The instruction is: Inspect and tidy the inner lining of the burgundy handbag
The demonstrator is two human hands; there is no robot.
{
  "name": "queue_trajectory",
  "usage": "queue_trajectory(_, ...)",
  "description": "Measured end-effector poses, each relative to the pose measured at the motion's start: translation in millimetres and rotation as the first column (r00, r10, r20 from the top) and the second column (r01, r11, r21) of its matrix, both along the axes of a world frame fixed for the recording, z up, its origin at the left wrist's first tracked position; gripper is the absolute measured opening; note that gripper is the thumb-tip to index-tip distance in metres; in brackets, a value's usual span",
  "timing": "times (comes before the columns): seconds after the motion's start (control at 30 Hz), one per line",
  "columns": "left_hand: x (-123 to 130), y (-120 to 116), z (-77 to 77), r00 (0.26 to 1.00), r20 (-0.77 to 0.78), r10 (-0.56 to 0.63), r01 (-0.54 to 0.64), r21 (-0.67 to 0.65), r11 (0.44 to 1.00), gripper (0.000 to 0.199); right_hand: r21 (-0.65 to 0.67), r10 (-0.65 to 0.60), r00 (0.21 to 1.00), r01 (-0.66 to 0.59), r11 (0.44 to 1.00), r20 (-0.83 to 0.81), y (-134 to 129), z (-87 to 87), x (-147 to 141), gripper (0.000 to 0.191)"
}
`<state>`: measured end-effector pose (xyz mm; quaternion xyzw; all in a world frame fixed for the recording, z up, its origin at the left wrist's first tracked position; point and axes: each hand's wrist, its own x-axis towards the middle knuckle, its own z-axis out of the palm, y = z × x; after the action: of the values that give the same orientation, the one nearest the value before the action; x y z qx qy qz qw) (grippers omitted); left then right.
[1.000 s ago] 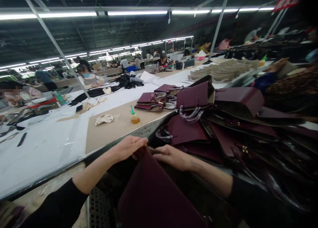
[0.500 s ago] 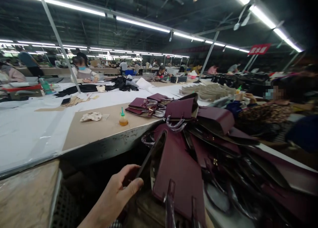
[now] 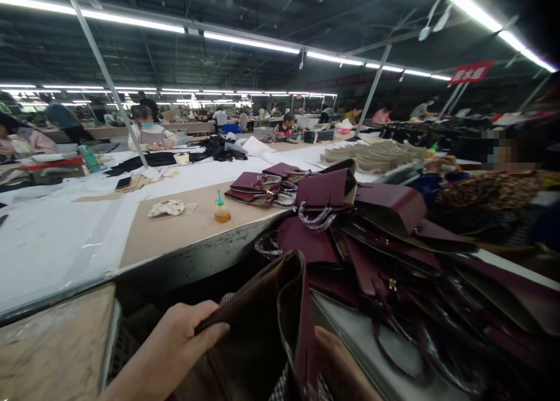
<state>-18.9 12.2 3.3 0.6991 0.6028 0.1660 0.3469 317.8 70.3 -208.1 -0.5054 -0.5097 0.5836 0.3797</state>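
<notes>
A maroon bag (image 3: 307, 325) with a dark brown lining is held up at the bottom centre, its mouth spread wide. My left hand (image 3: 188, 337) pinches the left edge of the opening between thumb and fingers. On the bag's right outer side lies my right hand (image 3: 339, 360), its fingers partly hidden behind the maroon panel. To the right, more maroon bags (image 3: 389, 206) are heaped, some with plastic-wrapped handles. A glue bottle (image 3: 222, 210) with a green nozzle and a crumpled cloth (image 3: 167, 208) rest on brown board.
A white-covered table (image 3: 65, 232) stretches ahead and left. At lower left is a brown-topped box (image 3: 56, 343) beside a plastic crate. Beige pieces (image 3: 371, 155) are stacked farther back. A person in a leopard-print top (image 3: 490, 191) sits at the right; others work beyond.
The held bag has turned and its mouth has opened wider, showing the lining. My left hand has moved left and slightly down with its edge. More of my right hand now shows.
</notes>
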Motion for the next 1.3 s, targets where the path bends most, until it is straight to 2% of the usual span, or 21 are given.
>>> queue_trajectory(0.03, -4.7, 0.5, 5.3, 0.997, -0.07, -0.019, 0.018, -0.008, 1.0, 0.038, -0.061, -0.064, 0.998, 0.063, 0.996, -0.023, -7.3, -1.6, 9.9, 0.062)
queue_trajectory(0.07, -7.6, 1.2, 7.9, 0.992, -0.124, -0.039, 0.037, -0.019, 0.999, 0.036, -0.125, -0.175, 0.984, 0.17, 0.978, -0.037, -9.6, 3.7, 18.9, 0.056)
queue_trajectory(0.1, -8.9, 2.1, 7.9, 0.985, -0.161, -0.059, 0.054, -0.035, 0.998, 0.035, -0.111, -0.231, 0.973, 0.227, 0.968, -0.025, -7.2, 15.5, 25.7, 0.056)
queue_trajectory(0.17, -7.9, 4.0, 2.4, 0.979, -0.182, -0.088, 0.074, -0.079, 0.994, 0.034, 0.092, -0.233, 0.972, 0.232, 0.968, 0.008, 7.3, 54.1, 27.7, 0.051)
queue_trajectory(0.2, -6.7, 4.8, -1.7, 0.98, -0.176, -0.091, 0.074, -0.097, 0.993, 0.033, 0.179, -0.182, 0.983, 0.176, 0.968, 0.017, 16.7, 77.3, 21.8, 0.044)
queue_trajectory(0.23, -5.5, 5.4, -5.6, 0.982, -0.168, -0.084, 0.067, -0.107, 0.992, 0.032, 0.304, -0.082, 0.996, 0.069, 0.95, 0.03, 26.0, 100.6, 11.6, 0.035)
queue_trajectory(0.3, -4.9, 5.5, -11.2, 0.985, -0.158, -0.068, 0.05, -0.115, 0.992, 0.031, 0.518, 0.192, 0.969, -0.244, 0.82, 0.153, 41.5, 141.3, -18.5, 0.021)
queue_trajectory(0.37, -6.9, 4.7, -13.3, 0.984, -0.165, -0.061, 0.043, -0.108, 0.993, 0.028, 0.566, 0.393, 0.885, -0.462, 0.683, 0.249, 53.3, 168.3, -53.0, 0.02)
queue_trajectory(0.43, -10.8, 4.5, -13.6, 0.983, -0.17, -0.063, 0.046, -0.1, 0.994, 0.027, 0.54, 0.549, 0.766, -0.633, 0.555, 0.334, 64.5, 180.7, -83.5, 0.021)
queue_trajectory(0.5, -15.9, 6.4, -14.2, 0.984, -0.166, -0.064, 0.05, -0.086, 0.995, 0.026, 0.486, 0.649, 0.66, -0.738, 0.468, 0.378, 78.5, 181.9, -105.9, 0.022)
queue_trajectory(0.67, -33.3, 16.6, -22.8, 0.995, -0.1, -0.017, 0.009, -0.081, 0.997, 0.023, 0.333, 0.795, 0.489, -0.863, 0.38, 0.359, 117.2, 163.3, -134.0, 0.021)
queue_trajectory(0.73, -42.4, 16.5, -28.0, 0.999, -0.044, 0.03, -0.035, -0.116, 0.993, 0.019, 0.29, 0.829, 0.476, -0.871, 0.397, 0.295, 125.0, 153.9, -139.8, 0.023)
queue_trajectory(0.8, -52.3, 11.2, -33.9, 0.994, 0.053, 0.1, -0.089, -0.181, 0.979, 0.02, 0.253, 0.821, 0.504, -0.859, 0.445, 0.267, 127.1, 146.1, -144.4, 0.022)
queue_trajectory(0.87, -62.5, 1.6, -40.5, 0.964, 0.178, 0.199, -0.157, -0.225, 0.962, 0.028, 0.232, 0.799, 0.532, -0.845, 0.481, 0.282, 126.1, 140.7, -148.4, 0.02)
queue_trajectory(0.93, -71.8, -9.7, -47.2, 0.917, 0.252, 0.31, -0.26, -0.214, 0.942, 0.036, 0.223, 0.777, 0.546, -0.838, 0.499, 0.313, 124.7, 137.6, -152.7, 0.02)
queue_trajectory(1.07, -82.2, -24.9, -55.6, 0.825, 0.232, 0.516, -0.468, -0.234, 0.852, 0.043, 0.142, 0.704, 0.584, -0.801, 0.582, 0.404, 124.2, 132.3, -163.8, 0.018)
queue_trajectory(1.17, -80.6, -24.8, -56.0, 0.781, 0.255, 0.57, -0.505, -0.279, 0.816, 0.042, 0.115, 0.646, 0.602, -0.767, 0.632, 0.47, 123.6, 127.4, -171.6, 0.014)
queue_trajectory(1.3, -74.2, -17.8, -57.2, 0.706, 0.336, 0.623, -0.545, -0.304, 0.781, 0.044, 0.201, 0.564, 0.655, -0.724, 0.66, 0.503, 120.1, 124.2, -172.4, 0.023)
